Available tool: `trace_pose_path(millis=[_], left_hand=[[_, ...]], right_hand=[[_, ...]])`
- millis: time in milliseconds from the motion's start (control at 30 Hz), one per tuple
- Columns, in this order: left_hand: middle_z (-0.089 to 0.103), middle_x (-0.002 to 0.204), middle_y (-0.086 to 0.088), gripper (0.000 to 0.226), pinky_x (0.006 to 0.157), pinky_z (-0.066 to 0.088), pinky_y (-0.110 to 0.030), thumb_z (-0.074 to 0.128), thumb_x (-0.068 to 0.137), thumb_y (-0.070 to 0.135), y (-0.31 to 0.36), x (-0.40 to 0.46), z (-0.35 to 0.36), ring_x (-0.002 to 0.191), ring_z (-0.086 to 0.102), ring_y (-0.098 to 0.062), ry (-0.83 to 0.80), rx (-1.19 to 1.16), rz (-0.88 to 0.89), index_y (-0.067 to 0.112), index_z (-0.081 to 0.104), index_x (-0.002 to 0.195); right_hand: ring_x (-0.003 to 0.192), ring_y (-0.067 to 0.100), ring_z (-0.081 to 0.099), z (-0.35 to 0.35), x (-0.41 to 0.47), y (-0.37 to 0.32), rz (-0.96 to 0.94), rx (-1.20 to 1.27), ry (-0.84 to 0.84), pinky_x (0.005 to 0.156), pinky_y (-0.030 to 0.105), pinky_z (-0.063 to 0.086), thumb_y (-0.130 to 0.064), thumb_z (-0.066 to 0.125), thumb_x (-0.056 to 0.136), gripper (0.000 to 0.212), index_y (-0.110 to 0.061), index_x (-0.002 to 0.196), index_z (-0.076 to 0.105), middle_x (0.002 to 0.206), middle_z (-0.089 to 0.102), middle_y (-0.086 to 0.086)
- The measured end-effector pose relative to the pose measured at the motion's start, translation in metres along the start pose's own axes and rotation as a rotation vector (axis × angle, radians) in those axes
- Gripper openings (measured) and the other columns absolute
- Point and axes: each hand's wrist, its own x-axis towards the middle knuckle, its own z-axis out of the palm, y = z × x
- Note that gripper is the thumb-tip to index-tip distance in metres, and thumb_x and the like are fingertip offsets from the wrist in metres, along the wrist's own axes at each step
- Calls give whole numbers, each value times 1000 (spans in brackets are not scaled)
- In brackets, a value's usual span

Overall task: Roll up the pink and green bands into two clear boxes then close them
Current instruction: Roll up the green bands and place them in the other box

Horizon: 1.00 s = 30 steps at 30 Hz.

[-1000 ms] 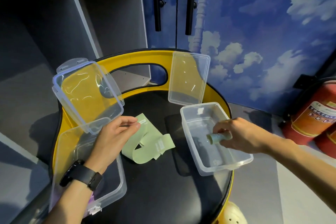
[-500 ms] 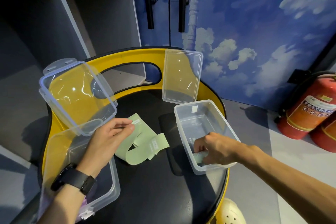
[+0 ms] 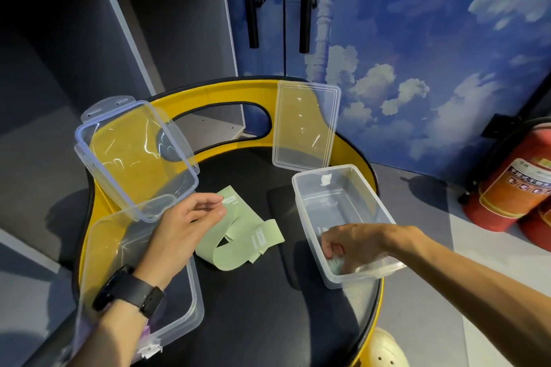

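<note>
We have our right hand (image 3: 351, 244) down inside the clear box (image 3: 343, 205) at the right edge of the black surface (image 3: 268, 307), fingers curled round a pale green roll (image 3: 335, 264) at the box's near end. To seat it well, we judge it best to press the roll against the near wall before letting go, so it cannot spring open. Our left hand (image 3: 182, 229) hovers with its grip loose and spread, holding nothing, beside the loose green band (image 3: 238, 243) lying unrolled near the middle of the surface. The pink band seems to sit in the left box (image 3: 185, 307), mostly hidden. The lid (image 3: 304, 125) leans at the far edge. The band's small white labels and the extinguisher's (image 3: 512, 188) print are too small to read.
</note>
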Motion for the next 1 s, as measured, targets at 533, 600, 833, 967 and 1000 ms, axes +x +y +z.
trace_pose_path(millis=[533,600,833,967,1000], left_hand=[[72,99,5,18,81,49,-19,69,86,15,-3,1,3,91,67,-1,-8,1,31,28,69,99],[72,99,4,18,82,49,-20,69,86,15,-3,1,4,91,67,-2,-9,-9,33,27,70,99],[72,99,3,17,87,51,-26,70,86,16,-5,2,3,94,67,-7,-11,-17,31,29,71,96],[73,99,5,17,88,52,-28,70,86,17,-7,3,2,97,67,-8,-16,-9,30,29,71,97],[73,98,5,17,89,52,-28,70,86,17,-7,3,2,97,67,-8,-16,-9,31,29,71,97]], right_hand=[[104,22,53,10,-5,-3,-46,70,70,82,19,43,-15,64,91,24,-21,112,56,114,56,-1],[94,18,51,11,-3,-1,-46,121,71,74,14,42,-14,66,89,20,-25,101,56,103,55,-4],[72,9,43,7,-6,1,-72,269,3,54,8,37,-12,73,84,24,-27,95,57,81,48,-15],[76,9,46,7,-5,3,-92,274,-23,60,9,39,-9,72,85,24,-25,95,57,84,49,-16],[77,9,47,8,-4,4,-90,273,-32,62,10,38,-8,71,84,25,-25,96,58,85,49,-16]])
